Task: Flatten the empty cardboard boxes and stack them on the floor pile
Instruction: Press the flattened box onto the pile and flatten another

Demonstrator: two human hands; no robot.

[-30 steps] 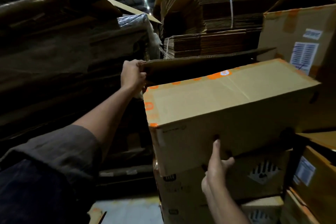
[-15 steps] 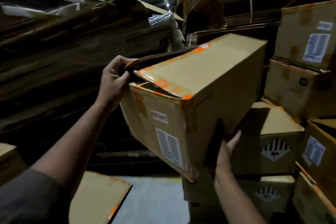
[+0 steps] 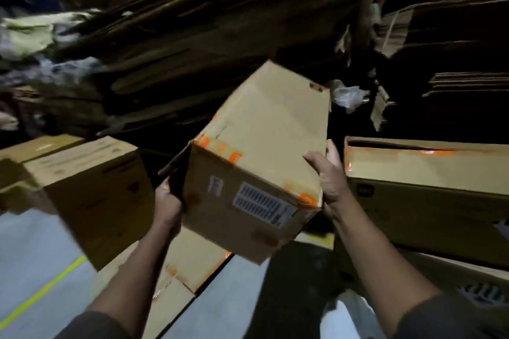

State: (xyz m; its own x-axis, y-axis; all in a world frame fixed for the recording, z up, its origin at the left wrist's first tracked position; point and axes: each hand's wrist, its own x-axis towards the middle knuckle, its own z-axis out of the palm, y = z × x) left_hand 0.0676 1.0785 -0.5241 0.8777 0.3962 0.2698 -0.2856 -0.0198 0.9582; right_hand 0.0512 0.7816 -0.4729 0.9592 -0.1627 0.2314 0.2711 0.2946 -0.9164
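I hold a brown cardboard box (image 3: 261, 151) with orange tape marks and a white label, tilted, in front of me above the floor. My left hand (image 3: 168, 202) grips its open left end by the flap edge. My right hand (image 3: 327, 176) grips its right lower edge, thumb over the top face. Below the box, a flattened piece of cardboard (image 3: 187, 267) lies on the grey floor.
An upright box (image 3: 91, 190) stands on the left. More boxes (image 3: 424, 195) are stacked on the right. A tall heap of flattened cardboard (image 3: 209, 36) fills the background. The grey floor (image 3: 35, 261) carries a yellow line at lower left.
The box has come down from the stack at chest height to a lower position over the floor. My left hand moved from the top flap to the open end; the view swung downward.
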